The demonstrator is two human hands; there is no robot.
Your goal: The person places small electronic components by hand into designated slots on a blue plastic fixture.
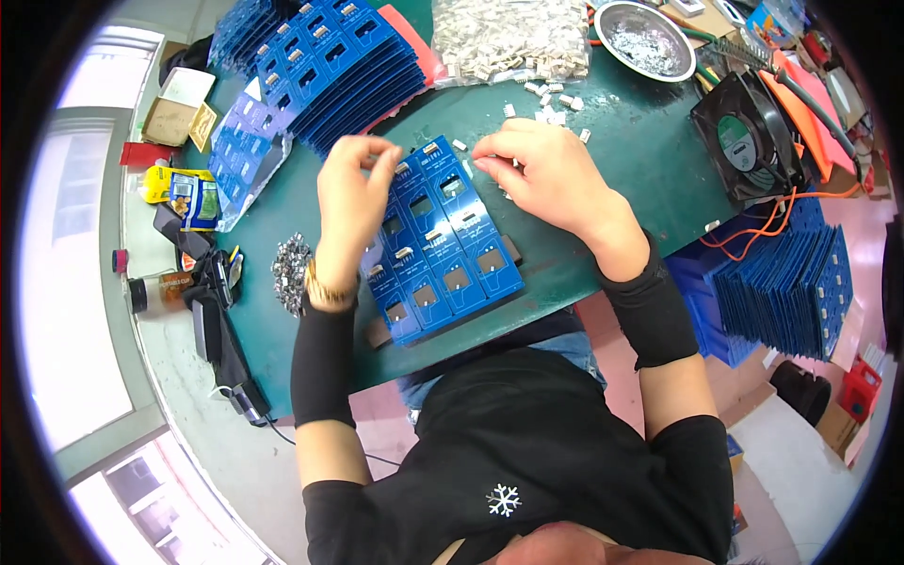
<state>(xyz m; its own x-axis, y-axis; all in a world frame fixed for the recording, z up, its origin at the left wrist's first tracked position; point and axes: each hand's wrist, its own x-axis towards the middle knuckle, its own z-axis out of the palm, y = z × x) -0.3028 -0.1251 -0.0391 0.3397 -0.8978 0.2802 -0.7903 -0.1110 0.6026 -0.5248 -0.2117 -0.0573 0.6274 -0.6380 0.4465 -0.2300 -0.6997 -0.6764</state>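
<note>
A blue circuit-board panel is lying on the green table in front of the person, its long axis running from near to far, with the far end leaning toward the left. The left hand is the nearer one: it is hovering over the panel's far left part, covering some of that edge, with thumb and forefinger bending close together; whether they are pinching anything, I cannot tell. The right hand is hanging just beyond the long right edge, near the far corner, so the panel is lying to its left and nearer the person. Its thumb and forefinger are pointing left toward that edge with a slight gap seeming to show between their tips, though whether a small part is sitting there is too fine to make out. Loose white connectors are lying on the far side of the right hand, close to its knuckles, while a heap of small dark metallic parts is lying left of the left wrist.
</note>
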